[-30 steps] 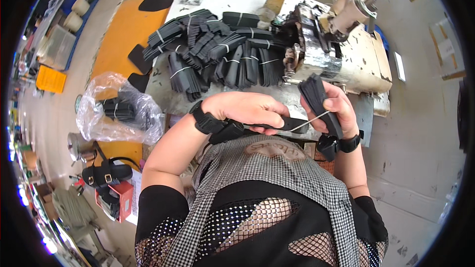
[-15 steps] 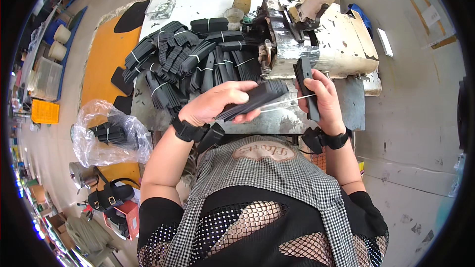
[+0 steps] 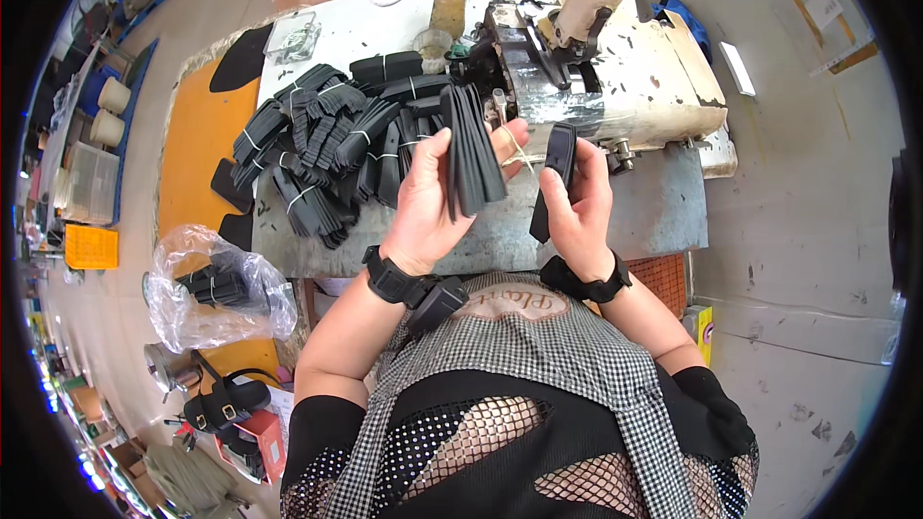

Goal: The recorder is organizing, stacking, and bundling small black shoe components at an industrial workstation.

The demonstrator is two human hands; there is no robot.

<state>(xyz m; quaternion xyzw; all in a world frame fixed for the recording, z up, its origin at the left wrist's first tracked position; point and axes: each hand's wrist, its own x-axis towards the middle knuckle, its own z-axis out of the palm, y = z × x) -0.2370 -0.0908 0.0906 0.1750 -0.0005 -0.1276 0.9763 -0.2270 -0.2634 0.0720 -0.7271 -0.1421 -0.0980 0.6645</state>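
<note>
My left hand point(image 3: 423, 211) grips a thick stack of black flat strips point(image 3: 471, 159) that stands nearly upright, with its lower ends fanned apart. A thin pale elastic band point(image 3: 517, 144) loops by the fingertips of that hand, to the right of the stack. My right hand point(image 3: 582, 216) is closed around a smaller set of black strips point(image 3: 558, 163), thumb on the near face, held tilted and apart from the left stack. Beyond my left hand lies a heap of black strip bundles point(image 3: 327, 120), several tied with white bands.
A metal machine point(image 3: 548, 58) stands on the worktable point(image 3: 385, 255) at the back right. Near it are a bottle with a red nozzle point(image 3: 448, 12) and a clear cup point(image 3: 430, 46). A clear plastic bag point(image 3: 207, 317) holding black pieces sits at the left.
My left hand has turned its stack from slanted to nearly upright. The band, earlier stretched across to my right hand, now hangs by the left fingertips. My right hand has moved left.
</note>
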